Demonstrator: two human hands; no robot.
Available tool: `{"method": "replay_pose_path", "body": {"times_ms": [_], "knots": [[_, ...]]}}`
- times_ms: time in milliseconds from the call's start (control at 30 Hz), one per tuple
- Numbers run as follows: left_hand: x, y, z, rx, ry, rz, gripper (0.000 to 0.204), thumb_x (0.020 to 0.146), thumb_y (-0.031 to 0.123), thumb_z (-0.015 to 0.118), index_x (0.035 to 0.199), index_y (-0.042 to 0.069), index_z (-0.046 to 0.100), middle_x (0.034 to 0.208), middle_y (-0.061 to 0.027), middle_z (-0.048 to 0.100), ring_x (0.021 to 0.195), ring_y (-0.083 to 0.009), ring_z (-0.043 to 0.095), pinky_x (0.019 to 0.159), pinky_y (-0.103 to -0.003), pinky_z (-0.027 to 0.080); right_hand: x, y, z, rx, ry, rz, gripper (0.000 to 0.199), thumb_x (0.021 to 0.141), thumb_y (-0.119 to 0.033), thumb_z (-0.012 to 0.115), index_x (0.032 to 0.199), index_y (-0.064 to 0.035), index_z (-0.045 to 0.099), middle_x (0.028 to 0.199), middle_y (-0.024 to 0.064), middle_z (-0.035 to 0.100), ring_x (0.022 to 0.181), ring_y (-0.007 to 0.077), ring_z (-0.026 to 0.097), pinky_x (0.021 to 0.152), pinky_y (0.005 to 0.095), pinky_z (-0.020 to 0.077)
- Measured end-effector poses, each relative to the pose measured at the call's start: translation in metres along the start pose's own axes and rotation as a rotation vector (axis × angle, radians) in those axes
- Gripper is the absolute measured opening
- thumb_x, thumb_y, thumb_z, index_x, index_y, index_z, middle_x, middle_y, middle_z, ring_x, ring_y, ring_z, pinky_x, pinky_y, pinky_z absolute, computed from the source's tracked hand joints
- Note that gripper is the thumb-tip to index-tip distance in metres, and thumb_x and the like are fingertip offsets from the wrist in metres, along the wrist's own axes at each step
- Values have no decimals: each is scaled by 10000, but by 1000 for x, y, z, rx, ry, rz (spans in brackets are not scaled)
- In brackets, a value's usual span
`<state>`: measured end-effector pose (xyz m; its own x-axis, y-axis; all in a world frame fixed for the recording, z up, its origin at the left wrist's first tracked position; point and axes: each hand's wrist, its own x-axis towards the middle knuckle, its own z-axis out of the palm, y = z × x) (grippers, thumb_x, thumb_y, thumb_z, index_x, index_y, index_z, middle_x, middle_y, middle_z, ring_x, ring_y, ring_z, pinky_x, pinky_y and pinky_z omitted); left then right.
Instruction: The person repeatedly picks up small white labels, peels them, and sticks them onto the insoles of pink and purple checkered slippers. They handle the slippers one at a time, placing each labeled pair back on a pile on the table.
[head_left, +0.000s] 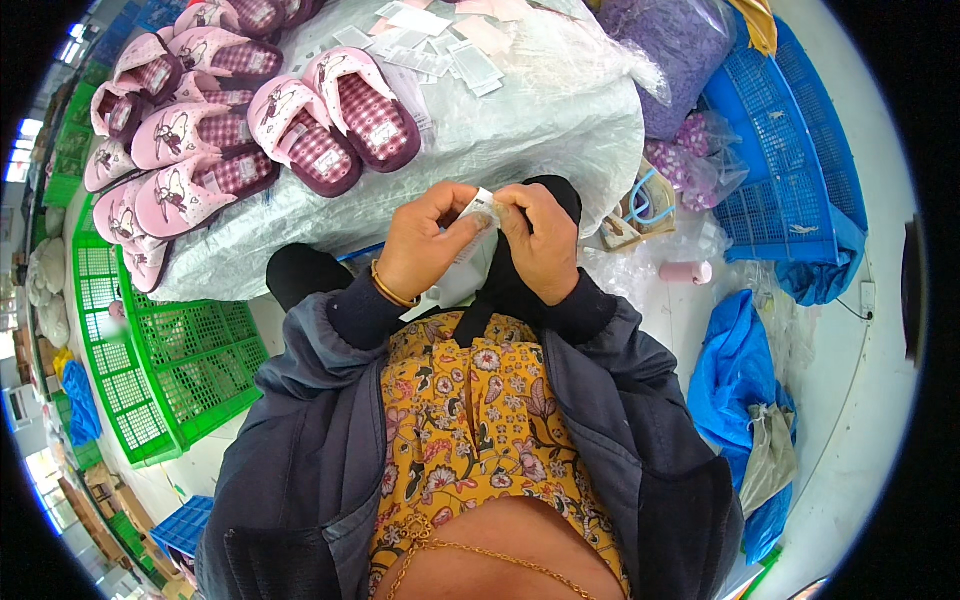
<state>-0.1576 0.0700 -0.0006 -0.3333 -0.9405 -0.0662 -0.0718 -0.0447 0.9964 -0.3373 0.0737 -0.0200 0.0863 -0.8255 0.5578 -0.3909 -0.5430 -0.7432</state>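
Note:
My left hand (425, 243) pinches a small white label (481, 203) between thumb and fingers, in front of my body. On the label's other edge, the thumb and fingers of my right hand (543, 240) are pressed together. Both hands are close together over my lap, just off the near edge of the covered table (540, 110). Nearest to them on the table is a pair of pink and maroon slippers (335, 120) with checked insoles. More pink slippers (190, 135) are piled to its left. Several loose white labels (430, 45) lie scattered at the far side.
Green plastic crates (165, 360) stand at the left. At the right are a blue crate (775, 150), a purple bag (665, 60) and a bag of pink pieces (695, 160). A pink roll (686, 272) and blue sheeting (735, 390) lie on the floor.

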Motion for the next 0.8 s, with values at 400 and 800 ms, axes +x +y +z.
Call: {"method": "replay_pose_path", "body": {"times_ms": [400,800], "knots": [[13,-13,-5,-142,21,-96,161,938,126,649,1036,0,638,888,7,643,757,-34,551,669,-196,452,-1,-6,2,194,-3,333,115,920,-51,633,1026,-6,625,873,75,648,744,130,601,691,262,487],[16,-21,-1,12,119,37,96,936,102,646,968,12,650,829,25,625,737,-27,536,654,-199,449,1,-6,-7,435,-59,676,244,876,-56,688,1103,13,629,845,4,646,730,47,546,643,210,452]]}}
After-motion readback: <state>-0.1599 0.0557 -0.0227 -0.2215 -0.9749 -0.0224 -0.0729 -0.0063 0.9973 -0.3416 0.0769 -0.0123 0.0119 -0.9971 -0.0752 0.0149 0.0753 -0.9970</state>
